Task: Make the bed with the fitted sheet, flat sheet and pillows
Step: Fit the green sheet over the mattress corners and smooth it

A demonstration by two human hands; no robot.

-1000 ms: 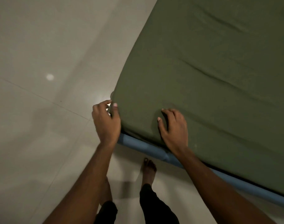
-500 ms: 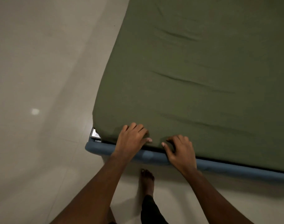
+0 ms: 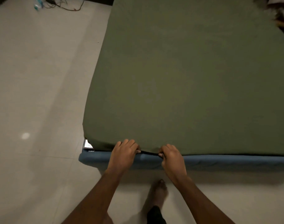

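Bare forearms [image 3: 96,199], a bare foot [image 3: 159,189], and what looks like a black trouser leg [image 3: 155,215].

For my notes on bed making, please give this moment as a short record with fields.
sheet: green sheet spread smooth over the mattress top
left hand: grips the sheet's near edge
right hand: grips the same edge, beside the left
below: blue bed base shows under the edge
floor: pale tiles, cables far left
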